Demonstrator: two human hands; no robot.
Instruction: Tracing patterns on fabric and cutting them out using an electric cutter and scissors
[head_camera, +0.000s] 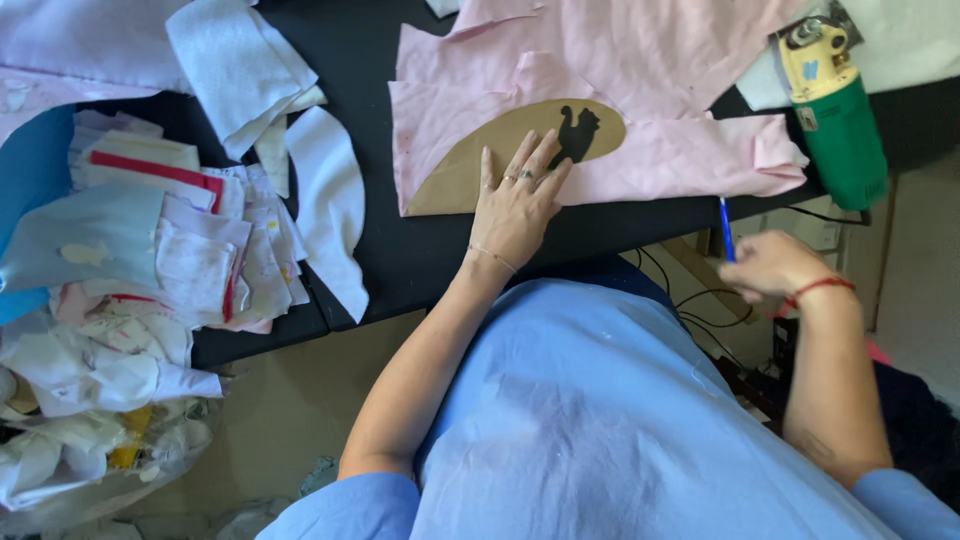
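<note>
Brown cardboard pattern (470, 165) lies on pink cloth (640, 100) at upper centre of the black desk (400, 250); I press my left hand (515, 205) flat, fingers spread, on it. Right hand (775, 265), lower right, closes around a blue pen (726, 230).

A green and yellow power cutter (838, 110) lies at the far right of the black worktop (420, 255), partly on white cloth (900, 40). At the left, a heap of fabric scraps (170, 250) in white, pink and pale blue covers the worktop. A curved white piece (330, 210) lies just beside the heap. Below it sits a clear bag of offcuts (90, 450).
</note>
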